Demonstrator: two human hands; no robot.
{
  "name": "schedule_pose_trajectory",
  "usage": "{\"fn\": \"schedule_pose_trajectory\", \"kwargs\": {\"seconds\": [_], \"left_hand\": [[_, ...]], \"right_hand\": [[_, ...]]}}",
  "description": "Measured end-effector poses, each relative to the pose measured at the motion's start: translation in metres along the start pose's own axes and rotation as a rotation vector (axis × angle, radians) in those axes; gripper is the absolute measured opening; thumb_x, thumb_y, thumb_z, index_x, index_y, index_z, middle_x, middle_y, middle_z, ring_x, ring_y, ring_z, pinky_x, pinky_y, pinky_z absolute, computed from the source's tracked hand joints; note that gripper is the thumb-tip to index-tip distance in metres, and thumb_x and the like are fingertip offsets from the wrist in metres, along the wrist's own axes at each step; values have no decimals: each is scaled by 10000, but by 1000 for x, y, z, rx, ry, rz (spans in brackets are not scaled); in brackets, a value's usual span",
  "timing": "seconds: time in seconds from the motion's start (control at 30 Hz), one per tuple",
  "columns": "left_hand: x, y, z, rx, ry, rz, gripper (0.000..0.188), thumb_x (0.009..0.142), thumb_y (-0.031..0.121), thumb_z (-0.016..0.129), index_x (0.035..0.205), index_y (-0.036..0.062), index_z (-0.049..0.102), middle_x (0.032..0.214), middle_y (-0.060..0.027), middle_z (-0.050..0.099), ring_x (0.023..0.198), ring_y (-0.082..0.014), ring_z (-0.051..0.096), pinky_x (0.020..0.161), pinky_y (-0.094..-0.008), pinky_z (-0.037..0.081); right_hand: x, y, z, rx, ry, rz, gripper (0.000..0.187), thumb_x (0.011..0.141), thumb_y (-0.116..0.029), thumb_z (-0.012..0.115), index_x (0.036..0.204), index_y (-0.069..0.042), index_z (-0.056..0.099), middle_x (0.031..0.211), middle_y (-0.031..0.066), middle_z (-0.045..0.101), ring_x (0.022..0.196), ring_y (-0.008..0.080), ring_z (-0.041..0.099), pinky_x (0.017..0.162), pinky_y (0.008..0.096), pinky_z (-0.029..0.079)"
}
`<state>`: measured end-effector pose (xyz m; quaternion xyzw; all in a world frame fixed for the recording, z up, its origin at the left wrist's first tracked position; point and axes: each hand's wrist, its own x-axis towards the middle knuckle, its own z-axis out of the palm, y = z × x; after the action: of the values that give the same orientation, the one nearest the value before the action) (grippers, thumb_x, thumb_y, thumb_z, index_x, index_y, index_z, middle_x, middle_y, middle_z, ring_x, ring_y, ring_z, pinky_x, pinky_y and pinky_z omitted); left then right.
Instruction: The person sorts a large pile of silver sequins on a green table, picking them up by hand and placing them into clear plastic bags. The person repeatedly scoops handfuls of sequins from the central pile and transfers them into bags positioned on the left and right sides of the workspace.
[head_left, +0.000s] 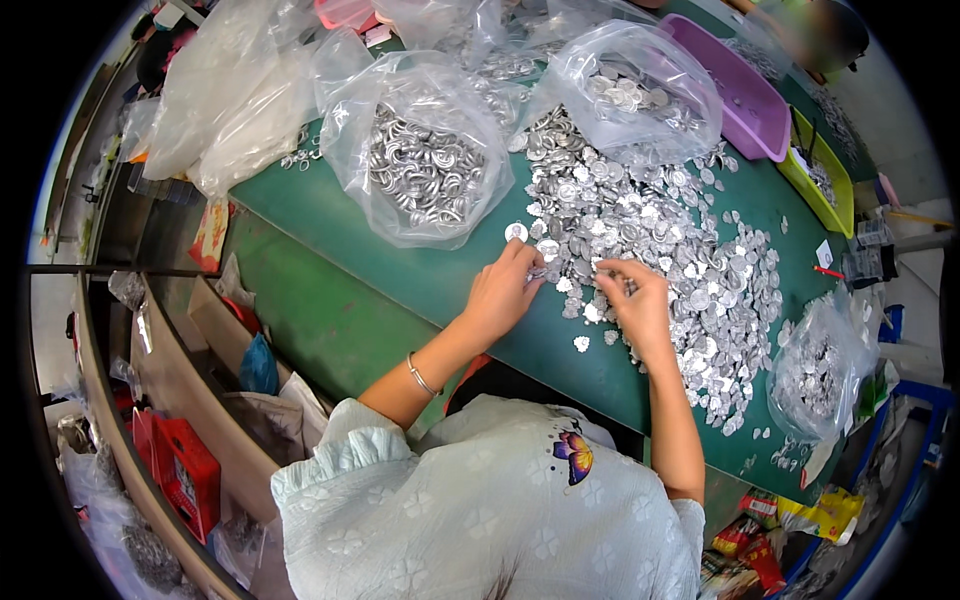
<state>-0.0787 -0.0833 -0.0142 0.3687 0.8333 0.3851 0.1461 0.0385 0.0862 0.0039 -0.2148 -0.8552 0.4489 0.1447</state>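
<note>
Fingertips pinching silver discs (650, 230), left hand (503, 290), right hand (636, 305)

Clear plastic bags (425, 160) of silver parts, red crate (185, 470)

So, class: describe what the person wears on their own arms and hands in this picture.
Both forearms are bare. The left hand wears no glove; a thin silver bangle circles that wrist. The right hand is also ungloved, its wrist plain. Short, pale mint sleeves with a faint floral pattern and ruffled edges end above the elbows.
</note>
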Motion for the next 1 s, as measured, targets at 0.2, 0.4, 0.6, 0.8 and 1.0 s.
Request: {"fn": "schedule_pose_trajectory", "kwargs": {"seconds": [0.2, 0.4, 0.6, 0.8, 1.0], "left_hand": [[-1, 10, -2, -91, 55, 58, 285, 731, 82, 706, 996, 72, 601, 907, -86, 545, 748, -270, 581, 635, -365, 467], [7, 21, 9, 19, 46, 69, 263, 745, 132, 702, 991, 92, 617, 929, -72, 547, 710, -267, 590, 617, -369, 467], [11, 22, 18, 45, 66, 81, 192, 768, 113, 674, 950, 89, 620, 933, -70, 548, 672, -277, 594, 608, -377, 466], [4, 29, 12, -58, 35, 92, 174, 782, 92, 654, 951, 72, 617, 911, -75, 555, 671, -271, 590, 610, -368, 469], [2, 31, 19, -86, -37, 179, 219, 780, 107, 660, 989, 64, 611, 918, -82, 562, 686, -280, 593, 613, -367, 470]], "right_hand": [[-1, -16, 20, -499, -29, -166, 153, 771, -146, 662, 899, -69, 629, 830, 119, 518, 622, 324, 591, 518, 435, 445], [3, -17, 18, -475, 7, -204, 96, 795, -121, 628, 862, -54, 610, 829, 110, 504, 622, 318, 587, 525, 435, 438], [12, 5, 16, -269, 304, -333, 44, 821, -84, 590, 835, -42, 593, 819, 107, 542, 589, 281, 569, 493, 392, 422], [-4, 20, -24, 1148, 168, 334, 183, 897, -198, 461, 967, -56, 554, 851, 111, 578, 598, 153, 526, 398, 223, 332], [-15, 6, -30, 1542, 372, 497, 267, 909, -314, 444, 935, -64, 536, 956, 167, 583, 650, 224, 536, 421, 244, 387]]}}
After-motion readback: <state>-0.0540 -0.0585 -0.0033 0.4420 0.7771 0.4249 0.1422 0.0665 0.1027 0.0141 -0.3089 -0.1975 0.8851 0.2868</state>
